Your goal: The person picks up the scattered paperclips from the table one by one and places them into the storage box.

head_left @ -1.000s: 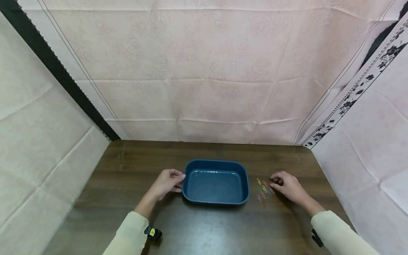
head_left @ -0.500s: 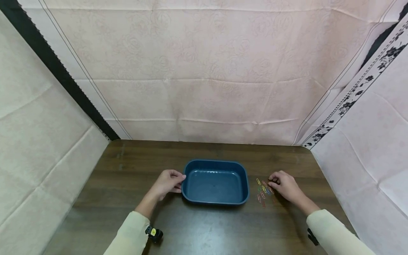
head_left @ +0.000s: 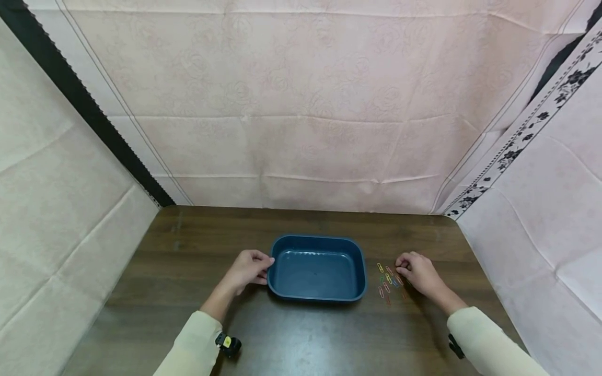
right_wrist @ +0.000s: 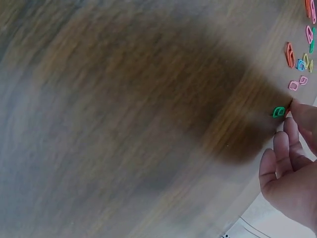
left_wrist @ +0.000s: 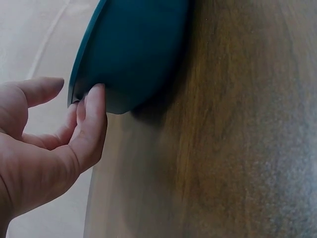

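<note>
My left hand (head_left: 249, 271) holds the left rim of a dark blue rectangular plastic tray (head_left: 317, 274). In the left wrist view the fingers press the outer wall below the lip, and the thumb lies on the other side of the rim. To the right of the tray, several coloured paper clips (head_left: 388, 279) lie scattered on the table. My right hand (head_left: 420, 272) is at the far right edge of this group. Its thumb and index fingertips pinch a red paper clip (right_wrist: 288, 110), mostly hidden, right beside a green paper clip (right_wrist: 279, 112).
The brown wooden table (head_left: 282, 334) ends at a pale cloth wall (head_left: 301, 156) behind the tray. More cloth panels rise on the left (head_left: 70, 250) and right (head_left: 541, 230). Pink, orange, yellow and blue clips lie close to the right hand.
The right hand and forearm have shifted slightly left, with the fingertips drawing together beside the clips. The left hand and the tray stay in place.
</note>
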`<state>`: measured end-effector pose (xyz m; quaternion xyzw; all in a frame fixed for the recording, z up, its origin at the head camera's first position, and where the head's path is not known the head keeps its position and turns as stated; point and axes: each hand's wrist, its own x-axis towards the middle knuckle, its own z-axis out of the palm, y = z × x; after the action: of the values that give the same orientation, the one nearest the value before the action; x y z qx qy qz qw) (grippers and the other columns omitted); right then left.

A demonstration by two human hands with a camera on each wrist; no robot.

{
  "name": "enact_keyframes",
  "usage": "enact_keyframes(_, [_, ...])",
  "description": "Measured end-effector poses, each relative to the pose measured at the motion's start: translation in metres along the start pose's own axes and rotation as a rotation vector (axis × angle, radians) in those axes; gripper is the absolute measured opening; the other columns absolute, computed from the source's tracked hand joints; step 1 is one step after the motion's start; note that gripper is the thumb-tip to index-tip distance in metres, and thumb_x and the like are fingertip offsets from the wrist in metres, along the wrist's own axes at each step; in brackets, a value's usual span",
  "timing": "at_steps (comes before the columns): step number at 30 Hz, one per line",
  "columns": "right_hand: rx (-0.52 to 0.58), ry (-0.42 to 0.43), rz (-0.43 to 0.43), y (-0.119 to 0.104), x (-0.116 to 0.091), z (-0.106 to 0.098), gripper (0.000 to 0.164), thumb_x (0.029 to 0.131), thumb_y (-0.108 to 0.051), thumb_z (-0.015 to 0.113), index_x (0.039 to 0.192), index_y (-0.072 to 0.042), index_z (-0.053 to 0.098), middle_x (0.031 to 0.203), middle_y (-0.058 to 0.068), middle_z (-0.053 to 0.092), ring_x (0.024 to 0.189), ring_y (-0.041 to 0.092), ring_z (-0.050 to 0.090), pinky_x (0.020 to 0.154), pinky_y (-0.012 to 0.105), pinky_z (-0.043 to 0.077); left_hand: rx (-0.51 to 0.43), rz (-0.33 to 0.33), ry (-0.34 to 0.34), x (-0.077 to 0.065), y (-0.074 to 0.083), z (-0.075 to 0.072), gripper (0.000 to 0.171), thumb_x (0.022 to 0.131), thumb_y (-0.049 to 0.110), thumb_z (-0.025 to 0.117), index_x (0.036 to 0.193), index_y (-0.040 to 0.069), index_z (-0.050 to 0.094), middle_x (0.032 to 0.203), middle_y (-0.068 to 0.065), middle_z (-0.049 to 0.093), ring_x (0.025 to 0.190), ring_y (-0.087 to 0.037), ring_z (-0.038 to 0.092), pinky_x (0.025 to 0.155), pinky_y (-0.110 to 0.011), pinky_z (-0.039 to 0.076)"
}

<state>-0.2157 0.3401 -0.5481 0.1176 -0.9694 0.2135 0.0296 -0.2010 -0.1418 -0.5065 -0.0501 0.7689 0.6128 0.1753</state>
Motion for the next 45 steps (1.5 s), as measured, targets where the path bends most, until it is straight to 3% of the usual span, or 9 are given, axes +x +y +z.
enact_keyframes(11, [0.015,-0.034,0.012,-0.0032,0.0046,-0.0008,0.016,0.09,-0.002,0.076,0.085,-0.011,0.065,0.082,0.001,0.061,0.076,0.014,0.056,0.07,0.035,0.048,-0.018,-0.023,0.006,-0.0001,0.0002,-0.0004,0.02,0.103,0.009,0.062,0.114,-0.008,0.064,0.092,-0.018,0.065,0.071,-0.021,0.064,0.068,-0.034,0.066])
enact_keyframes(23, [0.013,-0.088,0.036,-0.0054,0.0049,-0.0039,0.014,0.092,-0.002,0.074,0.086,-0.011,0.064,0.083,0.001,0.062,0.076,0.014,0.056,0.069,0.034,0.049,-0.055,-0.044,0.0,0.0005,-0.0008,-0.0003,0.02,0.104,0.009,0.061,0.117,-0.007,0.063,0.096,-0.021,0.066,0.073,-0.022,0.064,0.067,-0.034,0.066])
enact_keyframes(45, [0.013,-0.066,0.014,-0.0073,0.0025,-0.0049,0.011,0.092,-0.003,0.074,0.086,-0.009,0.067,0.083,0.003,0.061,0.076,0.014,0.056,0.066,0.032,0.049,-0.067,-0.077,-0.009,0.0009,-0.0017,-0.0011,0.023,0.103,0.011,0.063,0.119,-0.006,0.063,0.096,-0.02,0.066,0.075,-0.022,0.065,0.068,-0.035,0.066])
